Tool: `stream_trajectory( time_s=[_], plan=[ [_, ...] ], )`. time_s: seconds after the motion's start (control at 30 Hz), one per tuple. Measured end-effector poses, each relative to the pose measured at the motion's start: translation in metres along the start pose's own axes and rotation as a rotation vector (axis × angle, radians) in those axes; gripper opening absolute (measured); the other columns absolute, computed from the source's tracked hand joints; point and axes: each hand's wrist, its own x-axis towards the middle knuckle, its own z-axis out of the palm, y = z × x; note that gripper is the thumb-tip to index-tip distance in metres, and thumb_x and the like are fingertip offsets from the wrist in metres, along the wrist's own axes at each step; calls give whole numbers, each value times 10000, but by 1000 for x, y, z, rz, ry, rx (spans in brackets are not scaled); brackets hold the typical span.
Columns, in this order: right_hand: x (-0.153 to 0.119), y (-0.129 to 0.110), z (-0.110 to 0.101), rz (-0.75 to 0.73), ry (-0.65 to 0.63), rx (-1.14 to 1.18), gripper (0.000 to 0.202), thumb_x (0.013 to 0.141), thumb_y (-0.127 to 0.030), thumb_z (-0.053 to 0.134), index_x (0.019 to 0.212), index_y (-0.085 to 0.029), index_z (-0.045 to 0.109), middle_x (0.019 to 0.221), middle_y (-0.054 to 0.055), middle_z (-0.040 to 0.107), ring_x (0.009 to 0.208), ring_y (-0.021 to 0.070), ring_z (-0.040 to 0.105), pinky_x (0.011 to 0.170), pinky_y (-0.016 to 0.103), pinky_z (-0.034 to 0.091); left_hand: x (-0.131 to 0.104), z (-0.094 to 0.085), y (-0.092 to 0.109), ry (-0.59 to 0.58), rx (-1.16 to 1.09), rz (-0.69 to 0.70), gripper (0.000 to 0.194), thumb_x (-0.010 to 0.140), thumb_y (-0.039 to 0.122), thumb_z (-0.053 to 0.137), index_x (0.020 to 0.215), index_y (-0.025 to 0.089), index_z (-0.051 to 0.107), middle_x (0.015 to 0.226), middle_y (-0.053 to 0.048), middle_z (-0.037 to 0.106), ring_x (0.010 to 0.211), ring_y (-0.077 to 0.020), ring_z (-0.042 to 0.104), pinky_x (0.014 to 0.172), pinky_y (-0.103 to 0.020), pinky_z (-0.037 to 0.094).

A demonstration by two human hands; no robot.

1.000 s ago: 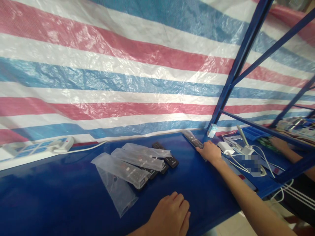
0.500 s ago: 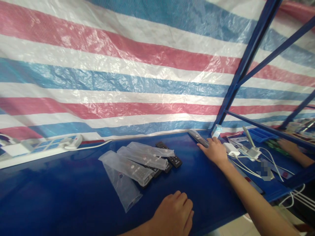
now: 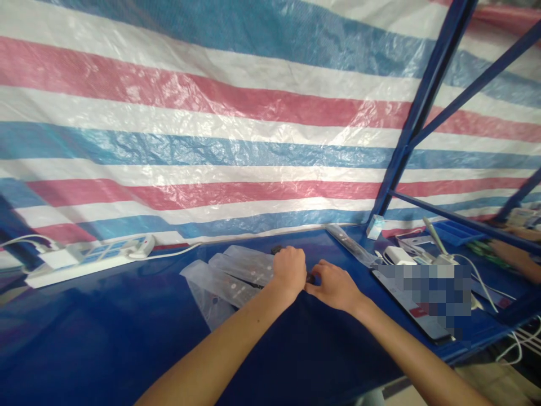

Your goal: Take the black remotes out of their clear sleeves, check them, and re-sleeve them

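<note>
My left hand [image 3: 289, 270] is closed over the right end of a row of black remote controls in clear plastic sleeves [image 3: 243, 269]; what its fingers hold is hidden. Beside it, my right hand [image 3: 335, 285] pinches the near end of a black remote control [image 3: 311, 278]. This remote's middle is covered by my left hand, and a dark tip shows beyond the knuckles. An empty-looking clear sleeve [image 3: 207, 301] lies at the left of the row, partly behind my left forearm. Farther right, another sleeved remote [image 3: 349, 243] lies apart from both hands.
A white power strip [image 3: 95, 260] with plugs lies at the back left. To the right are a small white-blue box [image 3: 375, 227], a white adapter [image 3: 399, 255], cables and a flat dark-edged device [image 3: 397, 293]. A blue metal post [image 3: 399, 158] rises behind. Another person's arm [image 3: 513, 254] shows far right.
My right hand has left the sleeved remote at the back and come left to the near end of a remote in the row. My left hand has moved forward onto the row.
</note>
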Motion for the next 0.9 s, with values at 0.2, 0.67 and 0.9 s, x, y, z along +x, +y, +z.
stream_trajectory(
  time_s=[0.2, 0.67, 0.9],
  plan=[
    [2, 0, 8, -7, 35, -2, 282, 794, -454, 557, 826, -189, 650, 917, 57, 641, 843, 197, 630, 640, 268, 385, -5, 2, -2, -57, 29, 30, 257, 862, 71, 436, 941, 114, 677, 947, -159, 678, 916, -242, 666, 767, -320, 526],
    [-39, 47, -1, 230, 19, -119, 335, 797, -495, 574, 853, -174, 653, 944, 95, 670, 905, 248, 646, 667, 293, 397, -41, 35, 13, -54, 40, 363, 236, 929, 132, 399, 1061, 142, 594, 987, -92, 626, 950, -231, 628, 752, -341, 542],
    [-42, 50, -4, 285, -28, -18, 323, 775, -508, 575, 766, -191, 642, 875, 82, 685, 857, 245, 641, 607, 286, 350, -45, 44, 5, -89, -140, 263, 194, 942, 190, 417, 985, 157, 604, 968, -69, 652, 910, -211, 644, 803, -323, 504]
  ],
)
